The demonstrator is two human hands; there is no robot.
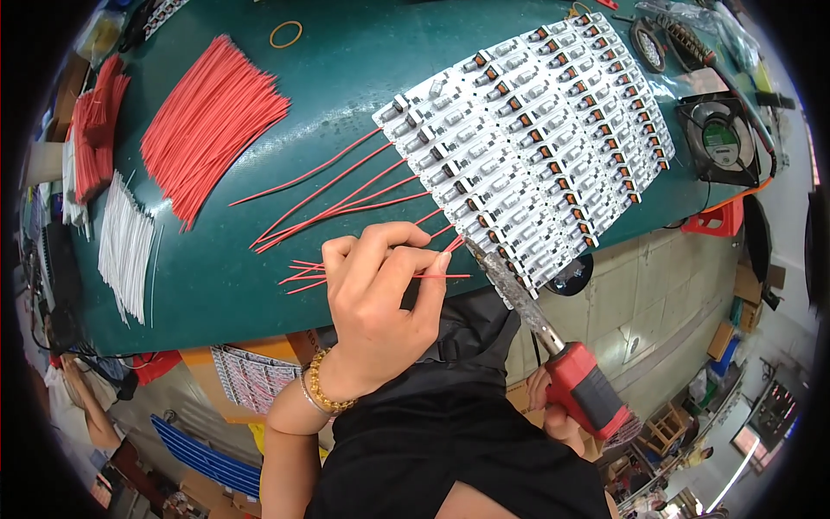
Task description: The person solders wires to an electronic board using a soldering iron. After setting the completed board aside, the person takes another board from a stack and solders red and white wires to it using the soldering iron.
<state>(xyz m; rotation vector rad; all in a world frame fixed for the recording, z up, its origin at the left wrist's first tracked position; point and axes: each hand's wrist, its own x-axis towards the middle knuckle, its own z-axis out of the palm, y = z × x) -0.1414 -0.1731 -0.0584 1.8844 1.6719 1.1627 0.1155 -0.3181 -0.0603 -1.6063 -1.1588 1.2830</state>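
My left hand (380, 298) is closed in a pinch on thin red wires (303, 275), with the thumb and fingertips close to the lower left edge of a white circuit board panel (519, 143). Rows of small components cover that panel. Several red wires (346, 208) run from its left edge out over the table. My right hand (558, 411) grips the red and black handle of a soldering iron (588, 389). The iron's metal barrel slants up to the panel edge, its tip beside my left fingertips. The exact contact at the tip is too small to make out.
On the green table (328, 95) lie a large bundle of red wires (212, 130) and a bundle of white wires (127, 251) at left. A rubber band (285, 35) sits at the back. At right stand a small fan (719, 138) and a coiled iron holder (687, 39).
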